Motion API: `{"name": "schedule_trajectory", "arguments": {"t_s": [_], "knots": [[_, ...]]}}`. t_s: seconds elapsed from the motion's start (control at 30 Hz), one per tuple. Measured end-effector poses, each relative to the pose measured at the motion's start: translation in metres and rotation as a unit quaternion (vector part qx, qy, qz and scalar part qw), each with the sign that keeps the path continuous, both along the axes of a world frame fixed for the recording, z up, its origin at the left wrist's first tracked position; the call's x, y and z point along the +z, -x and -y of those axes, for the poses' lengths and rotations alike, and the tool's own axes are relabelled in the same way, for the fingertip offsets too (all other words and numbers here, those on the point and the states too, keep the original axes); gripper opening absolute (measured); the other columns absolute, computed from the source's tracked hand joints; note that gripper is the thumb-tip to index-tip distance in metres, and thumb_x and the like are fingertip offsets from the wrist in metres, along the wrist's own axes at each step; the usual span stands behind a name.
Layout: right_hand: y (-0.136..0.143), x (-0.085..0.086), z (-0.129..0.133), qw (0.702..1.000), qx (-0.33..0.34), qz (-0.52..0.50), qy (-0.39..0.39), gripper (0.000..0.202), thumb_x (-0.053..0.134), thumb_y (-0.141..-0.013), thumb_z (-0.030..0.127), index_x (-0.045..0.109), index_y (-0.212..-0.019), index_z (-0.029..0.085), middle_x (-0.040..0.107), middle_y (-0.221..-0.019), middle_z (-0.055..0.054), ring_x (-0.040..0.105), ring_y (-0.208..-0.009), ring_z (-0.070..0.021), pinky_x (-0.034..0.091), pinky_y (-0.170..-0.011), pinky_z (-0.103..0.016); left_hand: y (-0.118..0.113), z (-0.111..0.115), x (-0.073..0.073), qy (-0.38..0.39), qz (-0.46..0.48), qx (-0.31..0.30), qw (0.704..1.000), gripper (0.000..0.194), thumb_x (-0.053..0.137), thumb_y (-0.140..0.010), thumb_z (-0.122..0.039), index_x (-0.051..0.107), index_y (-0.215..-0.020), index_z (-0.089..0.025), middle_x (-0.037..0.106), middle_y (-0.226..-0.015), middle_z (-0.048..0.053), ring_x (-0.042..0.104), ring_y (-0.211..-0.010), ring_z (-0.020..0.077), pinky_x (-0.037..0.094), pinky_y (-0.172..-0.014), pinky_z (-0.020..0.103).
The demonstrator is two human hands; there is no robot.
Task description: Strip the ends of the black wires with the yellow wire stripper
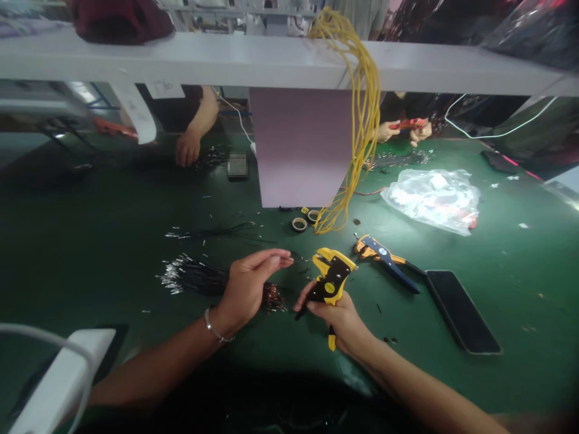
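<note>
My right hand is wrapped round the handles of a yellow and black wire stripper, its jaws pointing up and to the left. Fingers pinched, my left hand holds a thin black wire whose end points toward the stripper's jaws. Whether that end touches the jaws I cannot tell. Beneath my left hand lies a bundle of black wires, with silvery tips at its left and bare copper ends at its right. A smaller group of black wires lies just beyond.
Right of me lie an orange and blue wire stripper and a phone. Tape rolls sit below hanging yellow wires. A plastic bag lies farther back. Across the table, co-workers' hands show under a shelf. A white power strip is at left.
</note>
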State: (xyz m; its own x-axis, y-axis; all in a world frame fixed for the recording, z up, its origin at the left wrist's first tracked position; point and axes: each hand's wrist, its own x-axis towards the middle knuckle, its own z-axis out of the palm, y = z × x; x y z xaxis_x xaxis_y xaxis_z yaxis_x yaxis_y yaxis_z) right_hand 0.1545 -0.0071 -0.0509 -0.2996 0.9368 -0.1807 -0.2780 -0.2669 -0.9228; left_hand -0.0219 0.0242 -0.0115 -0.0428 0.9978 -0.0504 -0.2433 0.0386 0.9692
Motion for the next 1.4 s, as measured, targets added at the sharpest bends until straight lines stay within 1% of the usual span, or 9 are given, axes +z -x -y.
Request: {"name": "schedule_trajectory", "arguments": {"t_s": [0.1,0.27,0.5,0.63,0.83,0.97,1.07,1.27,1.4], "knots": [[0.0,0.003,-0.001,1.0,-0.005,-0.019,0.01,0.016,0.066,-0.066,0.015,0.066,-0.082,0.017,0.07,-0.074,-0.004,0.062,-0.075,-0.0216,0.048,-0.074,-0.035,0.002,-0.002,-0.003,0.015,-0.035,0.025,0.999,0.019,0.065,-0.083,-0.028,0.072,-0.092,-0.013,0.073,-0.091,0.009,0.07,-0.081,0.0202,0.057,-0.085,0.039],[0.0,0.002,-0.001,0.999,-0.013,-0.036,0.019,0.02,0.064,-0.063,0.013,0.065,-0.082,0.017,0.07,-0.075,-0.004,0.063,-0.074,-0.0216,0.048,-0.074,-0.035,0.004,-0.006,-0.001,0.038,-0.019,0.064,0.997,0.021,0.066,-0.081,-0.028,0.07,-0.092,-0.011,0.073,-0.089,0.009,0.071,-0.076,0.0198,0.059,-0.079,0.038],[0.0,-0.002,0.001,1.0,-0.008,-0.015,0.019,0.028,0.058,-0.059,0.009,0.066,-0.085,0.017,0.071,-0.075,-0.005,0.063,-0.075,-0.0229,0.048,-0.075,-0.036,-0.01,0.011,-0.003,0.08,0.013,-0.024,0.996,0.021,0.068,-0.079,-0.028,0.072,-0.091,-0.01,0.074,-0.093,0.011,0.072,-0.08,0.022,0.06,-0.077,0.037],[0.0,-0.001,0.001,1.0,-0.004,0.001,0.021,0.023,0.06,-0.061,0.011,0.067,-0.082,0.017,0.071,-0.075,-0.004,0.063,-0.075,-0.022,0.048,-0.075,-0.035,-0.014,0.017,-0.001,0.102,0.038,-0.056,0.993,0.022,0.07,-0.078,-0.027,0.071,-0.091,-0.009,0.075,-0.085,0.011,0.072,-0.076,0.0221,0.06,-0.076,0.038],[0.0,-0.002,0.001,1.0,0.002,0.009,0.01,0.022,0.06,-0.061,0.012,0.068,-0.081,0.017,0.071,-0.074,-0.004,0.063,-0.074,-0.0222,0.048,-0.074,-0.035,-0.013,0.018,-0.002,0.083,0.052,-0.044,0.994,0.019,0.07,-0.079,-0.026,0.072,-0.09,-0.011,0.074,-0.096,0.011,0.072,-0.085,0.0234,0.06,-0.08,0.039],[0.002,0.0,0.001,1.0,0.005,0.014,0.016,0.021,0.06,-0.061,0.012,0.07,-0.079,0.017,0.071,-0.074,-0.004,0.062,-0.073,-0.0209,0.048,-0.075,-0.034,-0.014,0.02,-0.004,0.091,0.057,-0.069,0.992,0.02,0.069,-0.08,-0.026,0.072,-0.092,-0.011,0.075,-0.091,0.012,0.072,-0.083,0.0236,0.06,-0.077,0.037],[0.003,0.002,0.001,1.0,-0.006,0.01,0.021,0.02,0.062,-0.061,0.013,0.071,-0.077,0.019,0.071,-0.071,-0.002,0.062,-0.071,-0.02,0.049,-0.075,-0.033,-0.016,0.023,-0.005,0.087,0.041,-0.093,0.991,0.021,0.067,-0.082,-0.027,0.072,-0.094,-0.01,0.075,-0.088,0.012,0.072,-0.082,0.0238,0.06,-0.075,0.036],[0.003,0.001,0.001,1.0,-0.017,0.021,0.013,0.012,0.067,-0.065,0.018,0.072,-0.075,0.019,0.07,-0.07,-0.003,0.063,-0.069,-0.02,0.051,-0.075,-0.035,-0.017,0.026,-0.013,0.067,0.001,-0.106,0.992,0.02,0.064,-0.085,-0.028,0.072,-0.096,-0.014,0.075,-0.093,0.011,0.071,-0.086,0.0228,0.059,-0.078,0.036],[0.003,-0.002,0.001,0.999,-0.025,0.033,0.008,0.014,0.072,-0.067,0.024,0.072,-0.08,0.018,0.069,-0.069,-0.003,0.063,-0.067,-0.0197,0.052,-0.071,-0.035,-0.016,0.026,-0.016,0.055,-0.018,-0.111,0.992,0.02,0.063,-0.085,-0.029,0.073,-0.096,-0.016,0.075,-0.094,0.01,0.071,-0.088,0.0228,0.059,-0.078,0.036]]}}
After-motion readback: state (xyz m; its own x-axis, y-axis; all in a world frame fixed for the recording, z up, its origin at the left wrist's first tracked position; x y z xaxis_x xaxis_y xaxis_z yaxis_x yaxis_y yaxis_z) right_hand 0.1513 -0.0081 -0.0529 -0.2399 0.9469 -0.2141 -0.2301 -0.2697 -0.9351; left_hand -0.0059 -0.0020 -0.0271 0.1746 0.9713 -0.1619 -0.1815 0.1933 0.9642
